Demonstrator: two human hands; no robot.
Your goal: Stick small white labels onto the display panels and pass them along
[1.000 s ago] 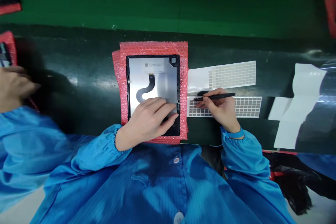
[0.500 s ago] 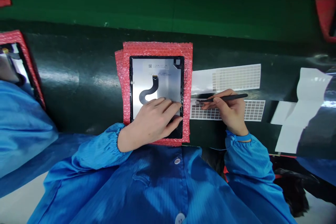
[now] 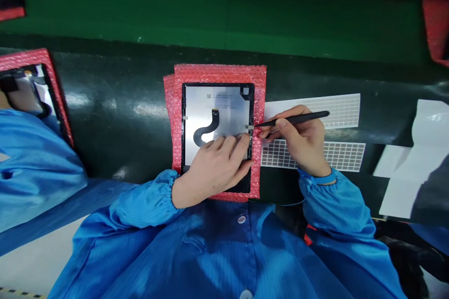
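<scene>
A tablet-like panel with a silver back and black frame lies on red bubble wrap. A curved black flex cable runs over its back. My left hand rests on the lower part of the panel, fingers spread, holding nothing. Between the fingers of my right hand are black tweezers. Their tip meets a small grey tab at the panel's right edge. Another small tab sits on the left edge.
Two sheets of small labels, an upper one and a lower one, lie to the right. Farther right is creased white paper. At the left, a person's blue sleeve is beside another wrapped panel.
My right hand has brought the tweezers from the lower label sheet leftward and up to the panel's right edge, where a grey tab now shows. The whole view has shifted slightly.
</scene>
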